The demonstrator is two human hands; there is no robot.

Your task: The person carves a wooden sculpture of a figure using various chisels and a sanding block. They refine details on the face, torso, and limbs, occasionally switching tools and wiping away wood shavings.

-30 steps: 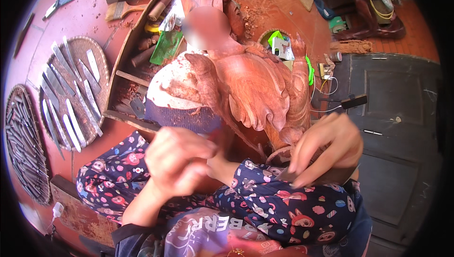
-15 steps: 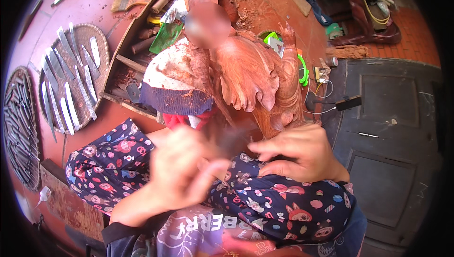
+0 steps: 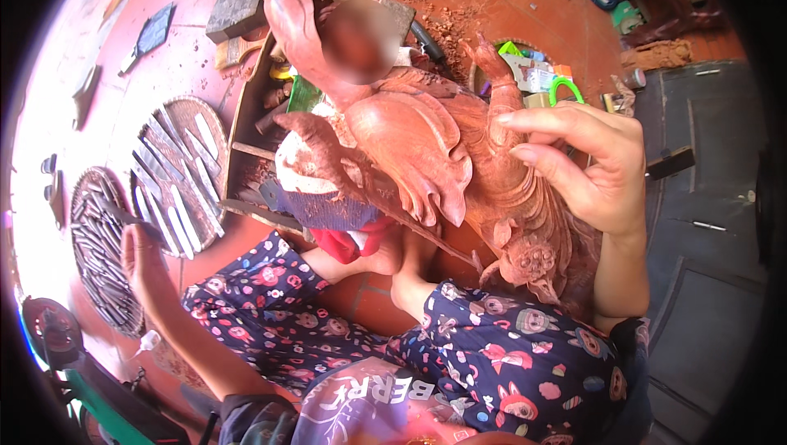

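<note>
Out to the left, my left hand is raised at the edge of the oval basket of dark carving tools. Its fingers are closed around a dark, narrow piece, whose shape is too unclear to name. My right hand hovers in front of the carved wooden statue, thumb and fingers curved but apart, nothing visible between them. The reddish statue leans across from upper left to lower right, with flowing folds and a raised carved hand. Beneath its left side lies a cloth-covered bundle dusted with shavings.
A round woven tray bears several pale blades. Behind it a wooden box holds tools and shavings. A brush and a dark block lie farther off. Dark panelled boards cover the right side.
My hands have parted from above my lap. The left went far left with a dark piece; the right rose toward the statue. My view has shifted, bringing more of the left floor in.
</note>
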